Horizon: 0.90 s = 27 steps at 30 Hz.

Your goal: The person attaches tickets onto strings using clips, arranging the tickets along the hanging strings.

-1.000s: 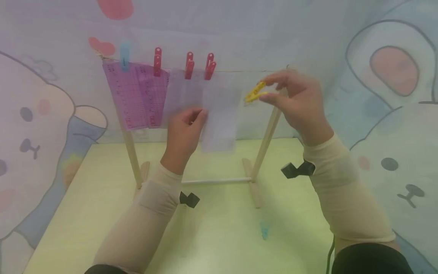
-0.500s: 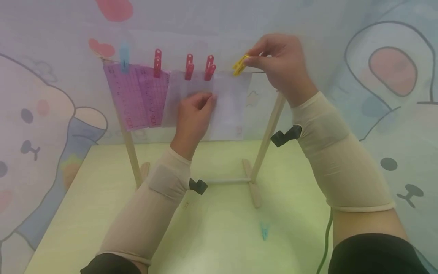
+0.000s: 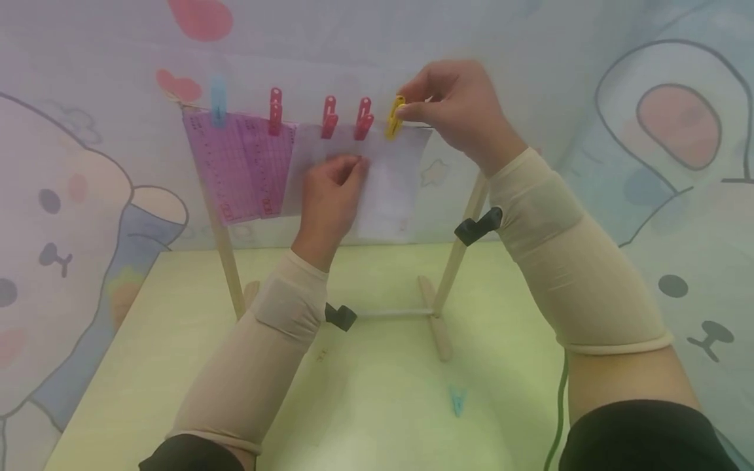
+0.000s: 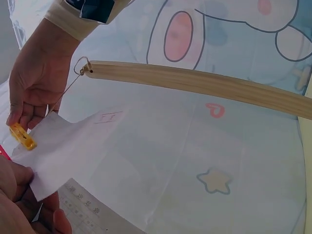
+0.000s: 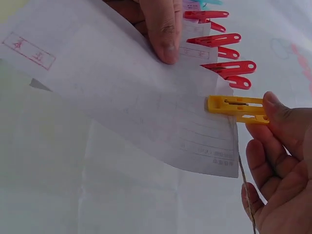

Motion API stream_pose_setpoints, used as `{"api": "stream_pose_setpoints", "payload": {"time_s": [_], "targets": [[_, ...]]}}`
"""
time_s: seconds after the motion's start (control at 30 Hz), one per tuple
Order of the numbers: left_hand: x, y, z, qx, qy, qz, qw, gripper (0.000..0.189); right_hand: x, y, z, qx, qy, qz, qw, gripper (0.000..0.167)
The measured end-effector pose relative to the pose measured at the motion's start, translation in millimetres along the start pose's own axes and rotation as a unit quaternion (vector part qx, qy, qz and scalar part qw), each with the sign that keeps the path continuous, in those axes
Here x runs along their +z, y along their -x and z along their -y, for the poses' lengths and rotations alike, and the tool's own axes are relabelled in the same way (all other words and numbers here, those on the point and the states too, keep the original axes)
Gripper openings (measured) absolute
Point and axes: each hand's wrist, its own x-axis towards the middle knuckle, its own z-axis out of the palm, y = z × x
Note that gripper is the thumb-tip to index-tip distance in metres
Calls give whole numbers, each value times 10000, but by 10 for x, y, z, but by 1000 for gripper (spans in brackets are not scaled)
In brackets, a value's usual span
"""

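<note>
My right hand (image 3: 465, 111) pinches a yellow clothespin (image 3: 394, 119) between thumb and fingers. In the right wrist view, its tips lie over the top edge of a white printed sheet (image 5: 122, 83) at the string (image 5: 245, 190). My left hand (image 3: 330, 203) pinches white paper lower down, with thumb against fingers. Two red clothespins (image 3: 364, 120) clip white paper to the string just left of the yellow one. Further left, purple printed sheets (image 3: 218, 170) hang under another red clothespin (image 3: 275, 112) and a light blue clothespin (image 3: 218, 104).
Wooden posts (image 3: 226, 275) on flat feet carry the string, joined low by a pale bar (image 3: 389, 313). A loose blue clothespin (image 3: 457, 400) lies on the yellow-green table (image 3: 377, 418). Behind hangs a cartoon-printed cloth (image 3: 530, 39). A dark cable (image 3: 559, 412) runs near the right arm.
My right hand has brought the yellow clothespin up and left onto the sheet's top edge. My left hand has risen with the white sheet, up to the string.
</note>
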Motion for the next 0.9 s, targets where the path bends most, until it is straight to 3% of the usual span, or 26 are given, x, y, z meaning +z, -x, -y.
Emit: {"api": "stream_pose_setpoints", "payload": {"time_s": [0.17, 0.33, 0.53, 0.73, 0.9], "targets": [[-12, 5, 24, -4, -111, 1, 9999, 20, -39, 14, 15, 232, 903, 433, 9947, 29], [-46, 13, 43, -193, -347, 29, 9992, 22, -62, 31, 0, -30, 1131, 567, 9920, 36], [-67, 38, 60, -210, -523, -6, 9984, 22, -78, 50, -29, -194, 1314, 728, 9885, 37], [-29, 43, 74, -214, -271, -82, 9994, 20, -89, 70, -40, -232, 1356, 734, 9878, 35], [41, 34, 71, -207, 165, -272, 9993, 16, -84, 73, -29, -225, 1339, 495, 9895, 27]]}}
